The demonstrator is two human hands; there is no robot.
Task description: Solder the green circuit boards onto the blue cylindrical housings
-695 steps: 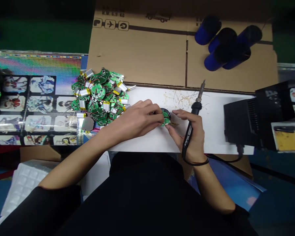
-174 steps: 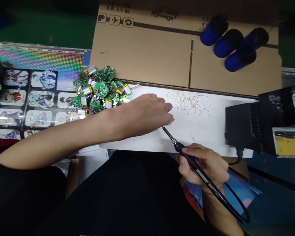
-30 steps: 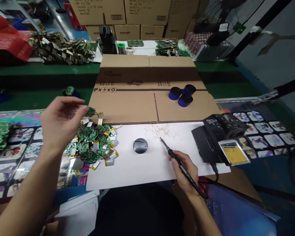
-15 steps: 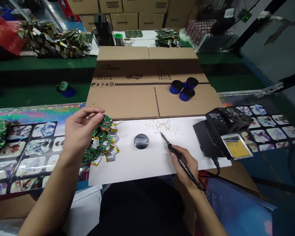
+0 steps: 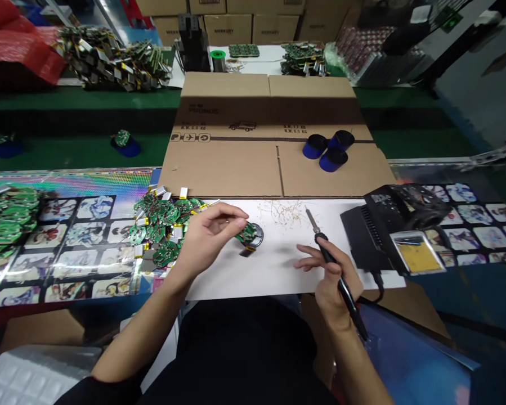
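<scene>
My left hand [image 5: 213,233] pinches a green circuit board [image 5: 247,231] with a small dark battery-like piece hanging from it. The board is over a round black disc [image 5: 258,235] on the white sheet [image 5: 273,275], hiding part of it. In my right hand [image 5: 335,275] is a black soldering iron [image 5: 331,259], its tip pointing up and away from me; some fingers of that hand are spread toward the disc. A pile of green boards with silver batteries [image 5: 162,225] lies left of my left hand.
A black soldering station [image 5: 366,236] with a yellow sponge tray [image 5: 419,253] stands at right. Blue cups [image 5: 332,160] sit on flattened cardboard [image 5: 227,163]. Wire clippings [image 5: 284,211] lie beyond the disc. More boards [image 5: 12,219] are at far left.
My left hand has moved right from the pile, bringing a board over the disc. My right hand has lifted the iron away from the clippings and spread some fingers. The view has shifted slightly.
</scene>
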